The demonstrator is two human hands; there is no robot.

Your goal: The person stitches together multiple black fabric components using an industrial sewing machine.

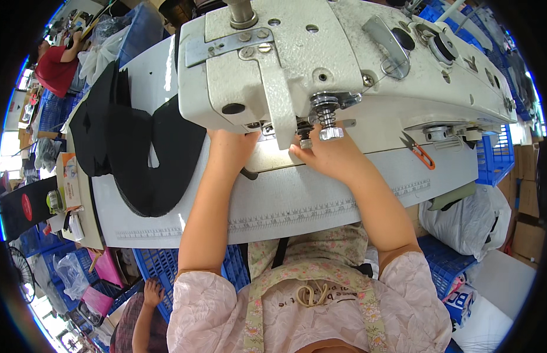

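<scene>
A white industrial sewing machine [320, 70] spans the far side of the table, its head right over my hands. My left hand [231, 148] reaches under the head from the left, with its fingers hidden behind the machine. From the right, my right hand [329, 154] reaches in below the tension spring, and only its thumb side shows. Whatever lies between the hands near the needle is covered by the head. Several black curved fabric pieces [167, 170] lie stacked left of my left hand. Thread snips [420, 153] with orange handles rest right of my right hand.
The pale tabletop [297, 203] has ruler markings along its front edge. Blue crates [444, 265] and a filled plastic bag [470, 220] stand at the right. At far left is a person in red [54, 70]; another person's hand [153, 292] rests at a crate, lower left.
</scene>
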